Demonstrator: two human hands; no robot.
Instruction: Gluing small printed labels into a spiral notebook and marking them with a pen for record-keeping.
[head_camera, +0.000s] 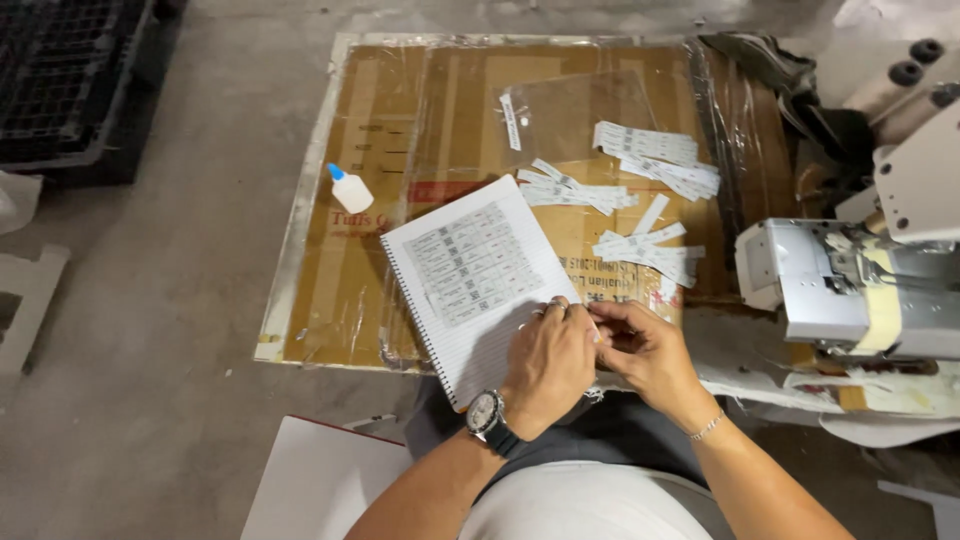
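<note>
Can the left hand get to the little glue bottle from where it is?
Probably yes. The left hand rests on the notebook, and the glue bottle stands uncovered on the cardboard beyond the notebook's far corner, with nothing between them.

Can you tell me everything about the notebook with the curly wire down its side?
The spiral notebook lies open and tilted on a cardboard sheet wrapped in clear plastic. Its page is white with thin lines, and a wire coil runs down its left edge. A grid of small printed labels covers the upper part of the page. The left hand rests on its lower right corner, with the right hand close beside it at the page edge.
</note>
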